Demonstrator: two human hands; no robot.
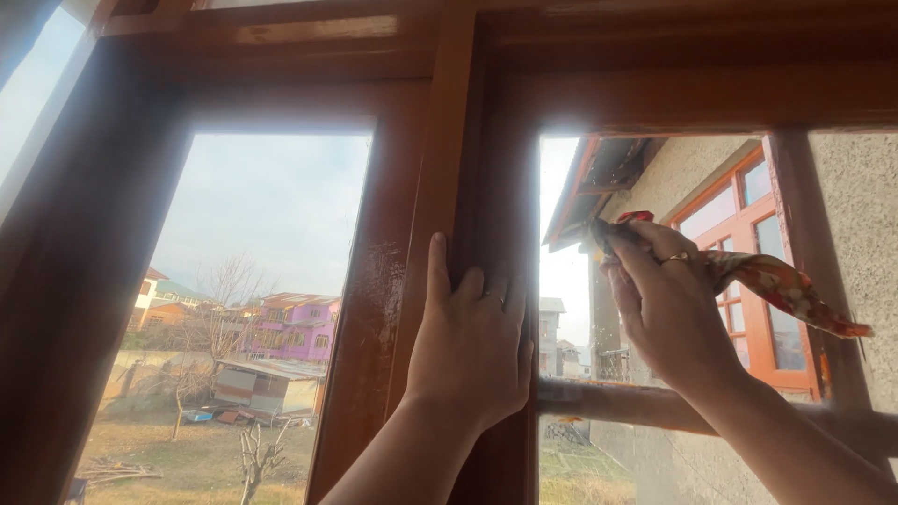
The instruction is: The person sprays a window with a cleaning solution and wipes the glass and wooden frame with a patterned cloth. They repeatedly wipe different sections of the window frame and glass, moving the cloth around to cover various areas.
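My left hand [470, 341] lies flat against the brown wooden upright [468, 168] of a window frame, fingers curled around its edge, a ring on one finger. My right hand [666, 301] is raised in front of the right glass pane [571, 271] and grips a red and orange patterned cloth [776, 285]. One end of the cloth presses against the glass near the top of the pane, and the other end trails off to the right. A ring shows on this hand too.
The left pane [262, 243] looks out on a grassy yard, bare trees and coloured houses. A horizontal wooden bar [617, 402] crosses the right pane below my right hand. Beyond it stands a grey rendered wall with an orange-framed window [748, 271].
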